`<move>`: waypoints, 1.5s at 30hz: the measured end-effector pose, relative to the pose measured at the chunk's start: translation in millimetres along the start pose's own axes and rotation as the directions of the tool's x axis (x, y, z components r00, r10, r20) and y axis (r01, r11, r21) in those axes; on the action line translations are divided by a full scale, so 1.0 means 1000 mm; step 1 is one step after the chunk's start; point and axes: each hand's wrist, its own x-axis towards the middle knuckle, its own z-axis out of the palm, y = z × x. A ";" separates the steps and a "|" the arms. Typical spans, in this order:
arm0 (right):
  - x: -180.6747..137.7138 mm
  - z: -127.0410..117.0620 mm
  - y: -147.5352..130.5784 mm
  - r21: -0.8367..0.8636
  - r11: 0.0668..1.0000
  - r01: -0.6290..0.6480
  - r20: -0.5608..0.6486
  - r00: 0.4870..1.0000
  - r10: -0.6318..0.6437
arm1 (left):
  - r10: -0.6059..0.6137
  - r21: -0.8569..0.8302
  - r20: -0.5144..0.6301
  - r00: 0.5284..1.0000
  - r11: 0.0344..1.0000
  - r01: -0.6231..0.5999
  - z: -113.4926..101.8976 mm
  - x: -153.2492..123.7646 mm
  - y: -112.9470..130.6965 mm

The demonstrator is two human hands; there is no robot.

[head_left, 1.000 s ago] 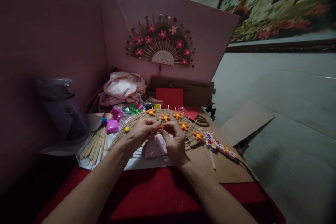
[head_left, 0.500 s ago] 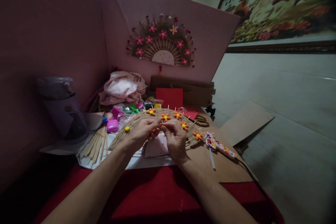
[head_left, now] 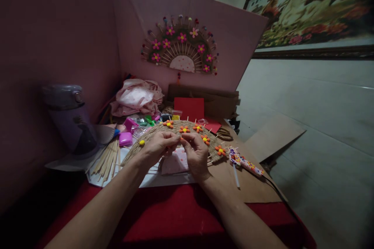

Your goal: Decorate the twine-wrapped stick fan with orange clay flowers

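Note:
My left hand [head_left: 164, 143] and my right hand [head_left: 195, 152] meet fingertip to fingertip over a woven twine fan [head_left: 154, 134]. Both are closed in a pinch on a small piece of orange clay [head_left: 181, 138], mostly hidden by the fingers. Orange flowers with yellow centres, such as the flower [head_left: 220, 150] at the right end, sit along the fan. A lone yellow dot [head_left: 142, 142] lies on its left part. Below the hands shows the fan's pale spotted base [head_left: 175, 162]. Thin sticks poke out past the twine's upper edge.
Right of the fan, a flower-patterned glue gun [head_left: 245, 163] lies on cardboard [head_left: 257, 188]. Wooden sticks [head_left: 106, 160] and a purple bottle [head_left: 71, 124] stand or lie to the left. Behind are crumpled pink cloth [head_left: 137, 97], red card [head_left: 189, 108] and a finished-looking fan [head_left: 181, 48] on a pink board.
The hands stay in nearly the same place while the fingers shift slightly around the orange clay. Orange seen earlier beneath the left fingers is now hidden. The fan has not visibly moved.

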 end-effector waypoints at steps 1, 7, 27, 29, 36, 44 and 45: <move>0.000 0.000 0.001 0.004 1.000 -0.015 0.005 1.000 0.015 | 0.004 -0.005 -0.002 1.000 1.000 -0.004 0.000 0.000 0.000; 0.000 0.000 0.003 -0.042 0.999 0.033 -0.001 0.999 -0.033 | -0.012 -0.030 -0.015 1.000 0.999 0.011 -0.001 0.001 -0.002; 0.001 -0.001 0.005 -0.040 0.999 0.038 -0.001 0.999 -0.038 | -0.024 -0.094 -0.038 0.999 0.995 0.020 0.000 0.001 -0.003; 0.001 -0.001 0.006 -0.039 0.999 0.027 0.005 1.000 -0.027 | -0.020 -0.096 -0.044 0.999 0.995 0.016 -0.001 0.001 -0.003; -0.001 -0.002 0.000 -0.134 0.986 0.103 0.045 0.994 -0.097 | 0.010 -0.069 -0.097 0.995 0.997 -0.017 0.000 0.001 -0.001; -0.001 -0.001 -0.001 -0.135 0.987 0.090 0.039 0.996 -0.085 | 0.017 -0.047 -0.086 0.996 0.999 -0.021 0.000 0.002 -0.003; -0.001 -0.001 0.000 -0.134 0.986 0.096 0.036 0.995 -0.091 | 0.017 -0.041 -0.078 0.997 0.999 -0.020 0.000 0.002 -0.003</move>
